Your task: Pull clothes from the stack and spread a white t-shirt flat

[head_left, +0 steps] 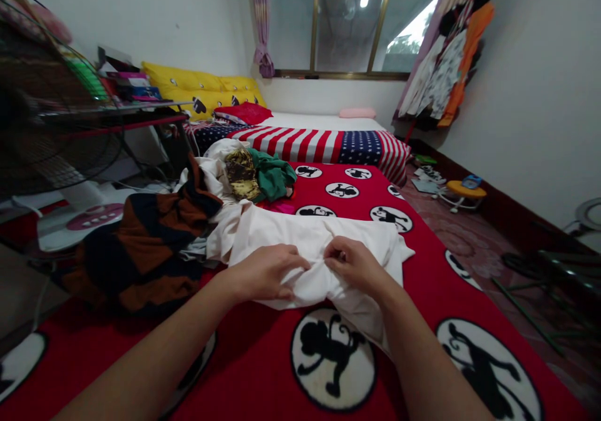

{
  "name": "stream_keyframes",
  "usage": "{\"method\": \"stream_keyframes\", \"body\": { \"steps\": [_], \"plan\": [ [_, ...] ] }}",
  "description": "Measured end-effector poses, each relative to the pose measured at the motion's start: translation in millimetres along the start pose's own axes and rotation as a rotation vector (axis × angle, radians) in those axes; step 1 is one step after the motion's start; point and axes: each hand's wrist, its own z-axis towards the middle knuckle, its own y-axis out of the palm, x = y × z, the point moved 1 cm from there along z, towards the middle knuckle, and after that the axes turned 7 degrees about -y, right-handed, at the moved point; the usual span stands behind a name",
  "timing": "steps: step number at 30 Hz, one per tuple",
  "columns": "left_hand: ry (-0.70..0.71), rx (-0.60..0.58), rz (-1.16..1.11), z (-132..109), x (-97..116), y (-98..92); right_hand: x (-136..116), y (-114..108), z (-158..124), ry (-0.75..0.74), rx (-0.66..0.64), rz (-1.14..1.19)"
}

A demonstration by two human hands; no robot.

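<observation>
A white garment (282, 227) lies spread and partly creased across the red blanket (253, 358); its exact kind does not show. My left hand (265, 274) rests on its near left part, with fingers and thumb curled round a fold of the cloth. Close beside it, my right hand (354, 261) pinches the fabric near the garment's middle, where creases run together. One end of the white cloth hangs toward me under my right wrist.
Left of the garment lies a brown and navy striped garment (154, 233); behind it are a green cloth (272, 174) and other heaped clothes. A standing fan (79, 214) and a desk (141, 113) flank the bed. A yellow stool (464, 189) stands on the floor at right.
</observation>
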Motion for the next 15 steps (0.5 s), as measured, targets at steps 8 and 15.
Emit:
{"method": "stream_keyframes", "body": {
  "steps": [8,15],
  "plan": [
    [-0.083,-0.263,-0.559,-10,14,-36.3,12,-25,0,0.092,0.632,0.045],
    [-0.11,-0.088,-0.375,-4,-3,-36.7,35,-23,-4,0.243,0.492,-0.253]
  ]
}}
